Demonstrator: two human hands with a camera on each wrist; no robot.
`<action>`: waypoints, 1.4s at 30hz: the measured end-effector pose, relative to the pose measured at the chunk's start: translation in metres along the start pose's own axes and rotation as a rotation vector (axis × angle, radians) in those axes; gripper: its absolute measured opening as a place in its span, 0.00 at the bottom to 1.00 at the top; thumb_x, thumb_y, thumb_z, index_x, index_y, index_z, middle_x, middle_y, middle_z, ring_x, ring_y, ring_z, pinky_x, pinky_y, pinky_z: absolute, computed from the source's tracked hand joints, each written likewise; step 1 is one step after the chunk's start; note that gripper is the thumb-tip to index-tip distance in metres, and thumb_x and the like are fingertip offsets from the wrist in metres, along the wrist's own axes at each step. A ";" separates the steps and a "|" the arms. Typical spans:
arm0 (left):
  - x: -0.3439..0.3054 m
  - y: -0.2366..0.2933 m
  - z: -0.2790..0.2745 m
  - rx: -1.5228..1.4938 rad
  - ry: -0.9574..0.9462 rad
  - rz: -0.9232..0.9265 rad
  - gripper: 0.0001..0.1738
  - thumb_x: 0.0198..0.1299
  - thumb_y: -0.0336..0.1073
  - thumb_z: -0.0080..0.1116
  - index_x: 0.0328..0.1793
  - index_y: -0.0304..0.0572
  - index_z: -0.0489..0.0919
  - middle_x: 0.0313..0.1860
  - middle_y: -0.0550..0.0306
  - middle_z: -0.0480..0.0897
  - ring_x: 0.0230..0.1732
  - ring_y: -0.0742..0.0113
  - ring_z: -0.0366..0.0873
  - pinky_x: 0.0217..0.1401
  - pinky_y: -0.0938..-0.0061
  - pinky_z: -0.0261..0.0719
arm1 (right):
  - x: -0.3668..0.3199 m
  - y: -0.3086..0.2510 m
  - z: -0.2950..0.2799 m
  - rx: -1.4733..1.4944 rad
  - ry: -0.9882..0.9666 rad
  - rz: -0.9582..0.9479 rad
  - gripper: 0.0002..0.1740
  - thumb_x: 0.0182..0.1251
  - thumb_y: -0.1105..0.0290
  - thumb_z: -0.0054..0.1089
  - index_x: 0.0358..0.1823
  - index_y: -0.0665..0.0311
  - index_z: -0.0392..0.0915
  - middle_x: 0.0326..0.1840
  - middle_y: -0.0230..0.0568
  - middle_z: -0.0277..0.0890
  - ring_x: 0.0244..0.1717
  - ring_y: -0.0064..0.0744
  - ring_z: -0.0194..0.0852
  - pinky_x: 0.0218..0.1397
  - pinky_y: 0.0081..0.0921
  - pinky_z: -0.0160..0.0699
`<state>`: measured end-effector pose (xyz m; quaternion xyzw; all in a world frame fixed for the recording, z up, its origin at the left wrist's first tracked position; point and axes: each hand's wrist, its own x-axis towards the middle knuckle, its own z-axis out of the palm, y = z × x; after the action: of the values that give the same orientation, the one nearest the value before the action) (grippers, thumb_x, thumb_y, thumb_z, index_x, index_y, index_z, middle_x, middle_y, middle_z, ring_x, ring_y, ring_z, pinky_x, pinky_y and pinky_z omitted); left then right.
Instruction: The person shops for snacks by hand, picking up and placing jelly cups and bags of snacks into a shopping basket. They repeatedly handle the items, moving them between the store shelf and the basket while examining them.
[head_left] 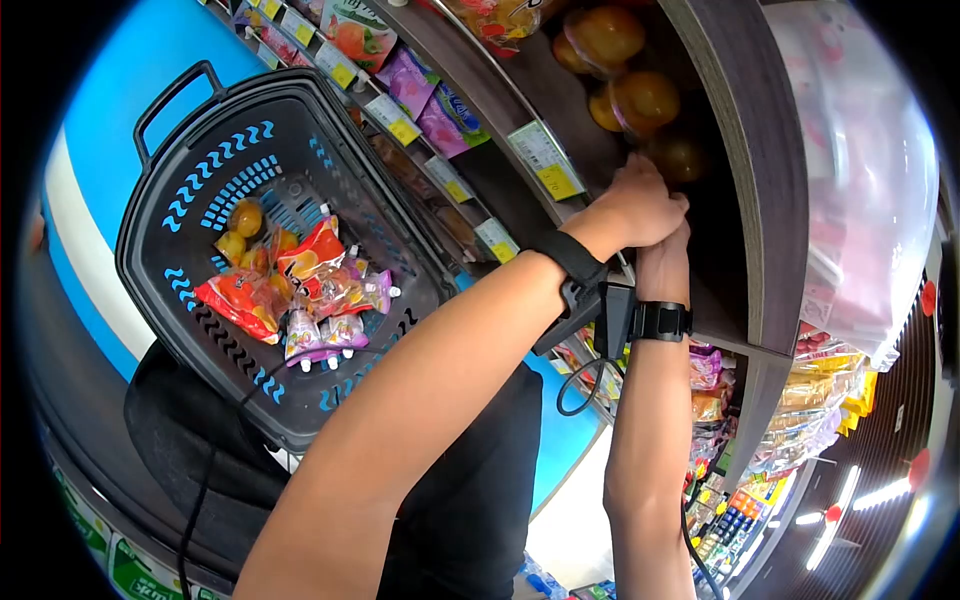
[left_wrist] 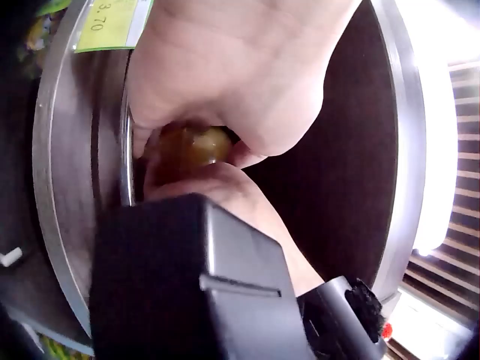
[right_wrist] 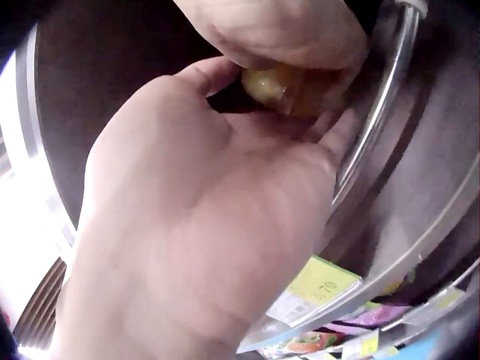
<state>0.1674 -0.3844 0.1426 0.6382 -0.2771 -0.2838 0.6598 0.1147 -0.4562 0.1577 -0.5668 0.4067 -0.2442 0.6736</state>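
Both hands meet at the front of a dark shelf, close together around a glossy amber-brown round item (right_wrist: 281, 86) with a clear-wrap sheen. In the head view my left hand (head_left: 645, 200) reaches in from the left, over my right hand (head_left: 672, 250). The right wrist view shows my right hand (right_wrist: 202, 195) cupped below the item, thumb on one side and fingers on the other. My left hand (left_wrist: 240, 67) curls over its top, its fingertips partly hidden. Similar round items (head_left: 645, 100) in clear wrap stand in a row just behind on the shelf.
A black shopping basket (head_left: 150, 250) at the left holds round amber items, red snack bags (head_left: 240, 300) and purple spouted pouches (head_left: 340, 330). A metal rail with a price tag (head_left: 545, 160) runs along the shelf front. A grey side panel (head_left: 765, 180) bounds the shelf at right.
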 end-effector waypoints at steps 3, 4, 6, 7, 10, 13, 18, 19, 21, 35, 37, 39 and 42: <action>0.003 -0.008 0.004 -0.127 0.170 0.012 0.43 0.61 0.47 0.53 0.67 0.09 0.57 0.70 0.21 0.60 0.72 0.38 0.62 0.72 0.65 0.62 | 0.057 0.015 -0.023 0.119 -0.012 0.075 0.20 0.74 0.68 0.44 0.62 0.70 0.68 0.60 0.48 0.72 0.56 0.41 0.74 0.61 0.37 0.75; 0.003 -0.006 0.000 -0.142 0.157 0.004 0.44 0.61 0.47 0.53 0.69 0.09 0.55 0.70 0.21 0.61 0.72 0.39 0.63 0.72 0.65 0.62 | 0.072 0.019 -0.030 0.138 -0.028 0.091 0.19 0.73 0.69 0.45 0.62 0.69 0.68 0.59 0.48 0.73 0.55 0.40 0.75 0.61 0.37 0.76; 0.000 -0.003 -0.007 -0.171 0.131 -0.021 0.46 0.60 0.46 0.54 0.72 0.11 0.51 0.70 0.22 0.61 0.72 0.40 0.64 0.72 0.66 0.62 | 0.087 0.023 -0.041 0.112 -0.083 0.101 0.19 0.73 0.70 0.46 0.61 0.69 0.69 0.57 0.47 0.74 0.54 0.39 0.76 0.60 0.36 0.76; -0.001 -0.002 -0.009 -0.216 0.142 -0.024 0.47 0.59 0.45 0.54 0.72 0.12 0.50 0.71 0.23 0.61 0.72 0.40 0.63 0.72 0.66 0.62 | 0.095 0.024 -0.046 0.106 -0.114 0.094 0.18 0.73 0.70 0.47 0.61 0.68 0.69 0.56 0.46 0.74 0.53 0.38 0.76 0.59 0.35 0.77; 0.000 -0.004 -0.010 -0.326 0.168 -0.046 0.48 0.58 0.43 0.54 0.74 0.14 0.48 0.70 0.23 0.62 0.72 0.41 0.63 0.72 0.66 0.62 | 0.112 0.025 -0.055 0.087 -0.166 0.058 0.17 0.73 0.68 0.48 0.59 0.67 0.70 0.53 0.43 0.76 0.51 0.35 0.77 0.57 0.33 0.78; 0.002 -0.004 -0.007 -0.356 0.194 -0.059 0.48 0.58 0.42 0.54 0.75 0.15 0.47 0.69 0.23 0.64 0.71 0.43 0.65 0.72 0.67 0.62 | 0.113 0.021 -0.055 0.015 -0.110 0.026 0.16 0.74 0.67 0.48 0.58 0.65 0.72 0.52 0.41 0.76 0.50 0.33 0.77 0.53 0.30 0.80; 0.000 -0.003 -0.003 -0.287 0.289 -0.034 0.42 0.58 0.38 0.57 0.71 0.16 0.52 0.69 0.23 0.62 0.71 0.37 0.61 0.73 0.63 0.61 | 0.110 0.012 -0.053 -0.104 -0.135 0.050 0.15 0.75 0.66 0.49 0.56 0.64 0.72 0.51 0.40 0.76 0.48 0.31 0.78 0.49 0.30 0.81; 0.002 -0.004 -0.003 -0.300 0.287 -0.038 0.41 0.58 0.38 0.57 0.70 0.16 0.54 0.68 0.23 0.62 0.71 0.37 0.62 0.73 0.62 0.62 | 0.112 0.013 -0.054 -0.095 -0.125 0.052 0.15 0.75 0.65 0.49 0.57 0.64 0.72 0.52 0.40 0.77 0.48 0.32 0.78 0.49 0.29 0.81; 0.006 -0.008 -0.001 -0.327 0.279 -0.045 0.38 0.58 0.37 0.58 0.68 0.17 0.57 0.67 0.24 0.64 0.69 0.36 0.64 0.71 0.61 0.64 | 0.108 0.013 -0.051 -0.078 -0.099 0.056 0.16 0.74 0.65 0.49 0.57 0.65 0.72 0.52 0.40 0.77 0.49 0.33 0.78 0.49 0.29 0.81; -0.166 -0.007 -0.131 -0.025 -0.077 -0.099 0.15 0.62 0.39 0.53 0.45 0.33 0.79 0.35 0.53 0.84 0.37 0.70 0.81 0.42 0.73 0.77 | -0.019 -0.004 -0.014 -0.093 -0.252 0.049 0.18 0.71 0.65 0.48 0.52 0.75 0.70 0.51 0.58 0.78 0.39 0.43 0.81 0.40 0.29 0.78; -0.195 -0.023 -0.159 -0.065 -0.044 -0.259 0.13 0.63 0.37 0.52 0.45 0.35 0.79 0.38 0.56 0.83 0.37 0.72 0.79 0.38 0.77 0.77 | -0.031 -0.005 0.009 -0.139 -0.305 0.073 0.17 0.69 0.66 0.50 0.49 0.75 0.72 0.48 0.56 0.81 0.34 0.40 0.81 0.36 0.26 0.77; -0.214 -0.041 -0.178 -0.170 0.054 -0.371 0.12 0.64 0.36 0.51 0.46 0.37 0.79 0.40 0.57 0.83 0.36 0.73 0.78 0.34 0.79 0.76 | -0.027 -0.006 0.020 -0.098 -0.324 0.071 0.18 0.69 0.69 0.49 0.53 0.77 0.67 0.55 0.62 0.75 0.40 0.48 0.82 0.42 0.31 0.82; -0.232 -0.087 -0.182 -0.363 0.315 -0.395 0.09 0.65 0.34 0.50 0.43 0.37 0.78 0.39 0.58 0.82 0.35 0.74 0.78 0.33 0.79 0.75 | 0.000 -0.002 0.026 0.100 -0.256 0.149 0.19 0.67 0.75 0.44 0.56 0.80 0.59 0.63 0.76 0.62 0.54 0.67 0.76 0.59 0.47 0.82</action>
<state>0.1391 -0.0923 0.0495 0.5876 0.0131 -0.3487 0.7300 0.1365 -0.4421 0.1599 -0.5272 0.3458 -0.1392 0.7636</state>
